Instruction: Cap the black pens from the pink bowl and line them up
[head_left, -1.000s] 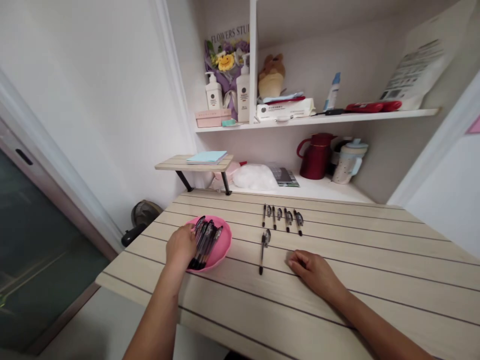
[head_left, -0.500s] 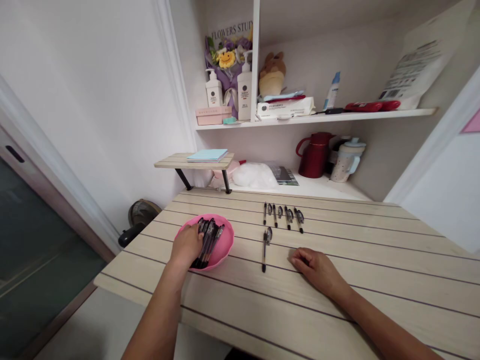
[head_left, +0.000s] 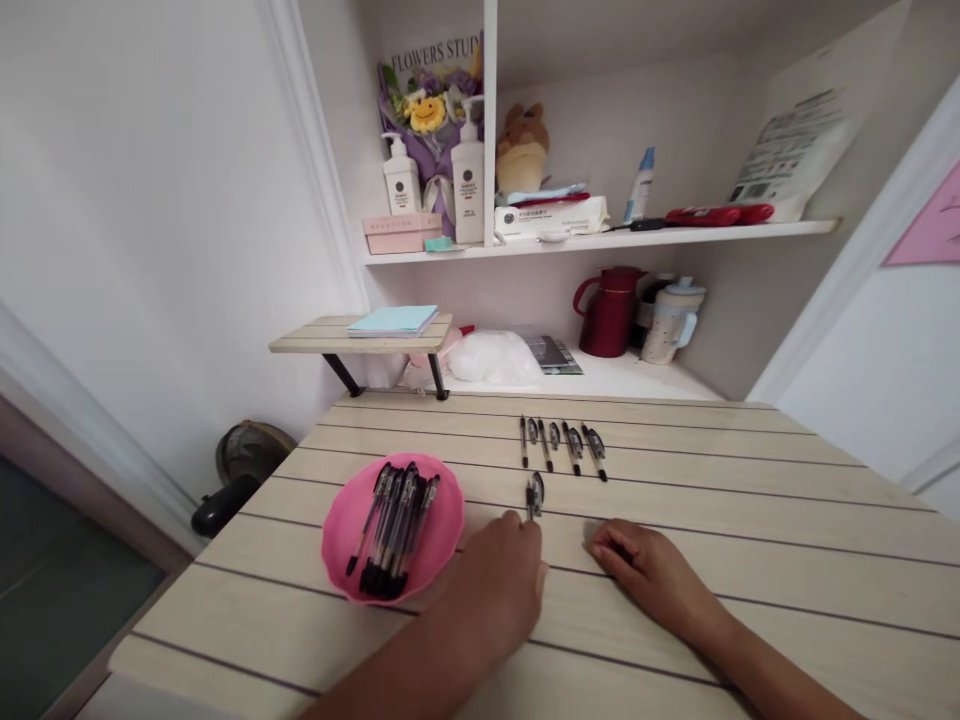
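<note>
My left hand (head_left: 499, 590) lies on the wooden table (head_left: 750, 520), fingers curled over the lower end of a single black pen (head_left: 532, 494); only the pen's upper end and its loose cap show. Just left of this hand stands a pink bowl (head_left: 450, 525) holding several black pens (head_left: 394, 530). My right hand (head_left: 645, 575) rests palm down on the table to the right, fingers loosely bent, holding nothing. Beyond both hands, several black pens with their caps beside them (head_left: 562, 445) lie in a row.
Behind the table, a low wooden riser (head_left: 360, 340) carries a light blue notebook (head_left: 394, 319). White shelves hold a red jug (head_left: 607, 310), a spotted cup (head_left: 667, 320), lotion bottles (head_left: 468, 180) and a tissue pack. A fan (head_left: 240, 465) stands on the floor at left.
My left hand has left the pink bowl and moved right onto the single pen. My right hand has stayed in place. The view has shifted right and down.
</note>
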